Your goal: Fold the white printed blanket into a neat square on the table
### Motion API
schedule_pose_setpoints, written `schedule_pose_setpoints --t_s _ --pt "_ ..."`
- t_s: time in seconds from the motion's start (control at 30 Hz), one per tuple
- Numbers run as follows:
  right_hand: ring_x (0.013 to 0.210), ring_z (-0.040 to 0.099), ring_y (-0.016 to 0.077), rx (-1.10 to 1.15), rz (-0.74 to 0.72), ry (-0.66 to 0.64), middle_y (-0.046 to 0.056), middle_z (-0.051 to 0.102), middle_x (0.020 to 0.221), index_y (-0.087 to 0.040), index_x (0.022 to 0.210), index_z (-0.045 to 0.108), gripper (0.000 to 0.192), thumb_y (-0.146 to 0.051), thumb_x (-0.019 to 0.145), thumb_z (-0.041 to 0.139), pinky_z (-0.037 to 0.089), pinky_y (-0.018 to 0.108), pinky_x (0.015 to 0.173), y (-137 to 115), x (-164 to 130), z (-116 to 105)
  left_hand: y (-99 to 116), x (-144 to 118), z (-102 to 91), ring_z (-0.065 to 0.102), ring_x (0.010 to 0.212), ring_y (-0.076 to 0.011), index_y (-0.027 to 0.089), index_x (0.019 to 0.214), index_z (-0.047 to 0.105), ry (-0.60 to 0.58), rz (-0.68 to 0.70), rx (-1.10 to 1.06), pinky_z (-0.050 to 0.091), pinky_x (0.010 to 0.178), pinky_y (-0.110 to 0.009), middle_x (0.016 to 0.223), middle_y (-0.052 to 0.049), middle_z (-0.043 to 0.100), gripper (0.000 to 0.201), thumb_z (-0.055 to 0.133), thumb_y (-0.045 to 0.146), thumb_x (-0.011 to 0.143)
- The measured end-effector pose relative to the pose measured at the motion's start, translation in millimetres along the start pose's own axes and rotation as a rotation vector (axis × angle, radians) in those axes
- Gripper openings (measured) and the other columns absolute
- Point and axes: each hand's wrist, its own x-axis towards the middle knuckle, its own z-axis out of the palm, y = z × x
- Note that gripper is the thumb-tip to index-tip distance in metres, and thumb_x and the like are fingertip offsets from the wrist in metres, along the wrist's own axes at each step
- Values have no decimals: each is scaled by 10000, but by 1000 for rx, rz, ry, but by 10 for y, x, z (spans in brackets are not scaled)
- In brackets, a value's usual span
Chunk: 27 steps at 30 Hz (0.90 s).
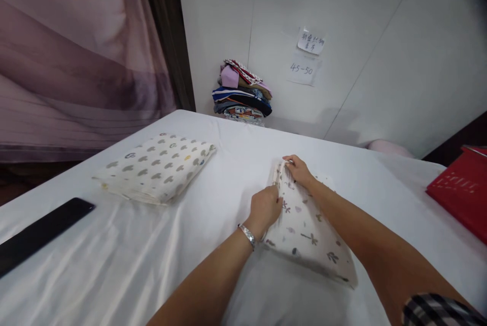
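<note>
The left hand [265, 210], a silver-coloured band at its wrist, is curled closed on the near stretch of the left edge of a white, flat-folded fabric with small, muted plant-like prints [304, 234]; the right hand [299, 170] grips the same edge just beyond it, fingers drawn narrow at the far corner; the fabric lies below and to the right of the left hand, partly under the right forearm, on a smooth white covered surface [205, 255]; how many layers each hand has caught cannot be told.

To handle this edge well, the layers are best pinched together, with light, even tension between the two hands; the far corner wants squaring under the right fingertips, and the near stretch smoothing flat; pulling with one hand alone could skew the stack.

Well left of the left hand lies a white folded fabric with grey rounded prints [155, 166]; its layered edges look fairly even.
</note>
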Motion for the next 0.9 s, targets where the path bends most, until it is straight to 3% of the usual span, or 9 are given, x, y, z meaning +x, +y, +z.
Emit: schedule_pose_setpoints --t_s 0.17,0.43,0.73,0.9 --pt "897 583 177 -9 33 3 26 663 993 -220 855 553 142 -280 766 459 425 349 860 -33 48 50 -1 -3 -14 587 751 -163 201 848 548 25 -33 -20 369 639 -265 807 -25 630 100 452 228 840" --pt "864 586 174 -289 94 -34 15 663 918 -228 913 551 167 -232 816 415 432 313 812 -50 106 181 -35 30 -23 575 708 -164 204 784 527 -3 -154 -107 347 594 -265 774 -18 632 49 484 208 807" --pt "962 589 217 -483 120 -101 62 679 1016 -220 1030 601 243 -208 850 438 408 335 871 -94 133 220 -100 64 7 594 770 -183 208 890 515 -49 -251 -230 363 624 -270 838 -29 654 79 507 219 812" --pt "1167 495 234 -557 67 -99 98 587 1240 -187 1189 550 348 -199 858 442 305 365 1019 -206 90 169 -111 65 1 594 775 -182 214 890 514 -68 -270 -255 362 621 -263 848 -27 656 77 492 219 816"
